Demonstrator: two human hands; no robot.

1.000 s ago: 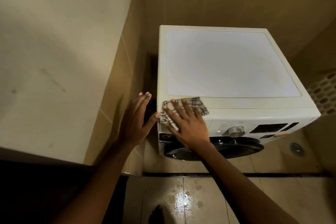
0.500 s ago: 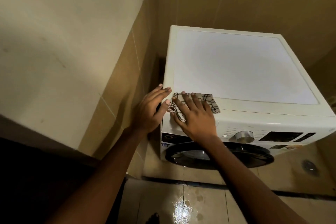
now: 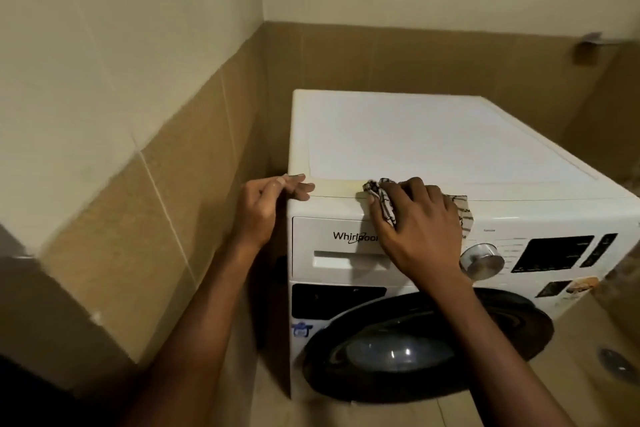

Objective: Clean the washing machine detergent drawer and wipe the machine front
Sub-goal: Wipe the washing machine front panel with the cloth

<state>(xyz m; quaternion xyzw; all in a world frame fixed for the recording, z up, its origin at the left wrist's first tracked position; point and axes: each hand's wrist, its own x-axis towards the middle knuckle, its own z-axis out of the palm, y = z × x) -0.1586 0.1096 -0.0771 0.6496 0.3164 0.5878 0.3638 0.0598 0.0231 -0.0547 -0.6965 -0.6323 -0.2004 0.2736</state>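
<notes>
A: Where is the detergent drawer?

B: Centre of the frame, at the upper left of the washing machine front. It is pushed in flush, with the Whirlpool name printed on it and a recessed handle slot below the lettering.

A: And the cloth?

B: The checked cloth is bunched under the right hand, just right of centre. It sits against the top front edge of the machine, above the drawer's right end. Another piece of it shows past the knuckles on the right.

A: So the right hand is gripping it?

B: Yes, the fingers are curled over the cloth and press it to the panel. The heel of the hand covers the drawer's right end.

A: The left hand?

B: The left hand holds nothing. It rests on the machine's top left corner, left of centre, fingers loosely bent over the edge.

A: What else is on the front?

B: A silver dial just right of the right hand, then a dark display further right. The round dark door fills the lower centre. Tiled walls take up the left side of the frame.
</notes>
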